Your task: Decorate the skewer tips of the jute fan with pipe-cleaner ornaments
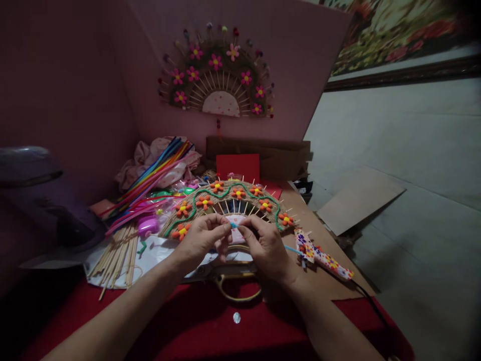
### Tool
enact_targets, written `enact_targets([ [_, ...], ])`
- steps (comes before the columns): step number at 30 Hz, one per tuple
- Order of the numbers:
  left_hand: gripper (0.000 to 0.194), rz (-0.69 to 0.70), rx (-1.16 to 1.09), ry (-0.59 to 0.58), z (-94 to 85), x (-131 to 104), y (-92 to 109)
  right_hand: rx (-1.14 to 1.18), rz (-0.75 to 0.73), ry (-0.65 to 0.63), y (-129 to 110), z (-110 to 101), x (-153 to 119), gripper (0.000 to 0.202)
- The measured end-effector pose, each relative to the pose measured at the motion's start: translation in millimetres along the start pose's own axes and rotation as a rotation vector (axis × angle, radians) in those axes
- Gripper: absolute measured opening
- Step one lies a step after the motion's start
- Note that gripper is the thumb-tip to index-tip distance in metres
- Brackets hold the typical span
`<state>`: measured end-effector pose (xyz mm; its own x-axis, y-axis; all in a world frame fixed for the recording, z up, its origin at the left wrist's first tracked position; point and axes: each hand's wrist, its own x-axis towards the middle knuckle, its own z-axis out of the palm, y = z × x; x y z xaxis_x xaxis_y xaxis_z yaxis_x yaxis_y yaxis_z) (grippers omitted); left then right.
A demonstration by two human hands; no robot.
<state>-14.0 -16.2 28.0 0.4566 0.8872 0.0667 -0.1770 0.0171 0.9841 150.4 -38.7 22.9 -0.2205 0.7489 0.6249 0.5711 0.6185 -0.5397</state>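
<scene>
Between the fingertips of both hands is a small bent piece of blue pipe cleaner (233, 225). My left hand (206, 234) pinches it from one side, my right hand (265, 243) from the other. A blue strand shows past my right hand, towards the glue gun; whether it is the same piece is hidden. Just behind my hands stands a twine-covered fan (221, 197) with orange flowers, a wavy green strip and wooden sticks. Its pale spotted centre is partly covered by my fingers. Scissors (240, 299) with gold-coloured handles lie below my hands.
A flower-patterned glue gun (323, 258) with a black cord lies on cardboard (353, 281) at right. Left are wooden sticks (118, 255) and colourful pipe cleaners (150, 173). A similar fan (216, 75) with pink flowers is up on the pink backdrop. A small shiny gem (236, 317) lies in front.
</scene>
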Motion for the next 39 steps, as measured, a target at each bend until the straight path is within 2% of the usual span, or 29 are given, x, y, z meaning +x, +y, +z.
enact_targets([
  [3,0.024,0.017,-0.020,0.052,-0.1,1,-2,-0.113,-0.050,-0.020,-1,5,-3,0.016],
  [8,0.025,0.051,0.075,0.078,1.5,2,-6,-0.350,-0.143,-0.104,-1,10,-8,0.016],
  [11,0.024,0.033,0.110,0.106,1.4,2,-9,-0.404,-0.163,-0.154,0,10,-8,0.013],
  [17,0.022,-0.027,0.028,0.093,-4.1,4,-8,-0.386,-0.134,-0.103,-1,8,-9,0.015],
  [21,0.026,-0.057,0.071,-0.004,-8.3,4,-1,-0.332,-0.133,-0.125,-3,1,-6,0.015],
  [26,0.030,-0.171,0.164,-0.087,-8.9,0,7,-0.306,-0.159,-0.169,-2,-8,-2,0.014],
  [31,0.031,-0.222,0.046,-0.183,-12.8,-1,4,-0.283,-0.161,-0.124,1,-8,-2,0.016],
  [35,0.029,-0.206,-0.057,-0.161,-14.5,2,0,-0.251,-0.146,-0.091,3,-6,-3,0.015],
  [39,0.029,-0.155,-0.020,-0.103,-8.6,2,0,-0.254,-0.126,-0.108,3,-4,-2,0.014],
])
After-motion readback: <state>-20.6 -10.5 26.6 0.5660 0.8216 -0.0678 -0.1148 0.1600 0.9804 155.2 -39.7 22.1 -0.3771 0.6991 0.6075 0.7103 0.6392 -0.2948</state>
